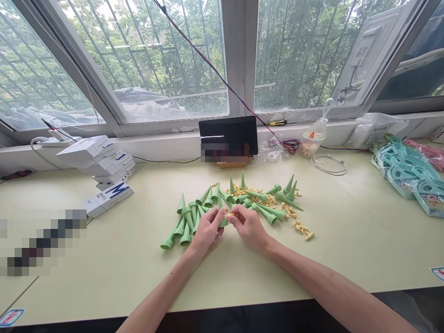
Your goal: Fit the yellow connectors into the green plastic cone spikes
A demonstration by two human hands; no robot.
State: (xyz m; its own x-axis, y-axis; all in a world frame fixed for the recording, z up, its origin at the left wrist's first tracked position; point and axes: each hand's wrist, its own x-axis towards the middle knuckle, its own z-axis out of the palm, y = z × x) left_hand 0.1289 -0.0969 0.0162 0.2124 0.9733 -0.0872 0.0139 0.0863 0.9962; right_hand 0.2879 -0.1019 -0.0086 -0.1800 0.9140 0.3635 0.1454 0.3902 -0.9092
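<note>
My left hand (207, 230) is closed around a green plastic plant watering spike (224, 223), its pointed end up and its wide ribbed cap low by the fingers. My right hand (250, 225) pinches a small yellow plastic valve (229, 214) against the side of that spike; how far it sits in the spike is hidden by the fingers. To the left lies a group of loose green spikes (188, 216), some standing and some on their sides. More green spikes (267, 213) lie beyond my right hand, among a heap of small yellow valves (255, 192).
A few yellow valves (304, 230) lie apart at the right. Stacked white boxes (100, 159) stand at the left. A dark-screened tablet (228, 136) leans at the back. Further right are a bagged drink cup (312, 138), a coiled white cable (329, 165) and wrapped teal plastic items (405, 169).
</note>
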